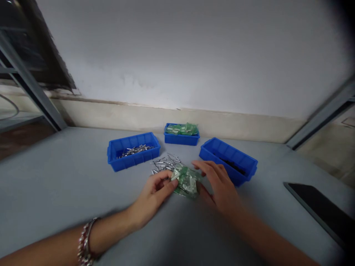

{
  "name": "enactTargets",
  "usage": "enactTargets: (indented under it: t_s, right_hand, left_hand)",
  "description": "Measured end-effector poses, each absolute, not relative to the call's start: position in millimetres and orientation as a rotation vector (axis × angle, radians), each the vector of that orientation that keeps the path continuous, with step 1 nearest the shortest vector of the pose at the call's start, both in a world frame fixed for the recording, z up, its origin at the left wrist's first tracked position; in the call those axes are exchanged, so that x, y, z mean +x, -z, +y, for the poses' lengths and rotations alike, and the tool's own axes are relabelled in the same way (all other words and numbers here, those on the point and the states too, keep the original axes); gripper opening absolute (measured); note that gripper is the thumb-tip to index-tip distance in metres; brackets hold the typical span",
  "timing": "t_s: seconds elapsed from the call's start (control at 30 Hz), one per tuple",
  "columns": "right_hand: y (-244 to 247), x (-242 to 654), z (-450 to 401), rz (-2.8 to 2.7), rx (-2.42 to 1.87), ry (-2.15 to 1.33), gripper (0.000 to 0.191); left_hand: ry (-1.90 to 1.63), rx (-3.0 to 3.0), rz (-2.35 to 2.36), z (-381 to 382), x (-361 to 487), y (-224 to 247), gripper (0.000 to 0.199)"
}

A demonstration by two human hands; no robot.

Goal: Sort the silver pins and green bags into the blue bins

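Observation:
A clear green plastic bag [186, 181] of small, shiny metal pieces is pinched at its left edge by my left hand [158, 190], between thumb and fingers. My right hand [217, 183] is beside the bag's right edge, fingers curved and apart; whether a fingertip touches the plastic is hard to tell. Just behind the bag, a loose pile of thin metal pins or rivets [163, 163] lies on the grey table [83, 177].
At the left, a blue bin [135, 161] holds similar metal pins. The back blue bin [181, 139] contains green plastic bags. A right-hand blue bin [229, 151] has small dark pieces inside. A flat black panel [318, 207] lies at far right; a wall [177, 66] stands behind.

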State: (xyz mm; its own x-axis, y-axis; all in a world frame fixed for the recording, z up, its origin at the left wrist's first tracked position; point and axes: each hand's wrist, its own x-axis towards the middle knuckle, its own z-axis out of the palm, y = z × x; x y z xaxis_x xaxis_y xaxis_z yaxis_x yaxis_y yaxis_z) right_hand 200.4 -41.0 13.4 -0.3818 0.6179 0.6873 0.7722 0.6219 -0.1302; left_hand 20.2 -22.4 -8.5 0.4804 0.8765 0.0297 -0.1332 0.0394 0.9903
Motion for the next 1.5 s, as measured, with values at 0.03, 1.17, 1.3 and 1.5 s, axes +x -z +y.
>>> enactTargets:
  t_s: [0.03,1.17,1.3,1.5]
  right_hand:
    - [-13,201,-41,-2.124,-1.125,0.205,0.029]
    - [-20,196,-41,-1.784,-1.035,-1.262,0.014]
    - [-19,196,-39,-1.796,-1.047,-1.288,0.011]
    - [-17,196,-37,-1.777,-1.054,-1.294,0.014]
  left_hand:
    - [-0.899,1.294,0.745,-22,20,10,0.025]
    - [-0.844,1.603,0.785,-25,20,1,0.027]
    - [-0.889,1.568,0.792,-25,21,-1,0.029]
    - [-0.896,1.537,0.807,-25,22,-1,0.029]
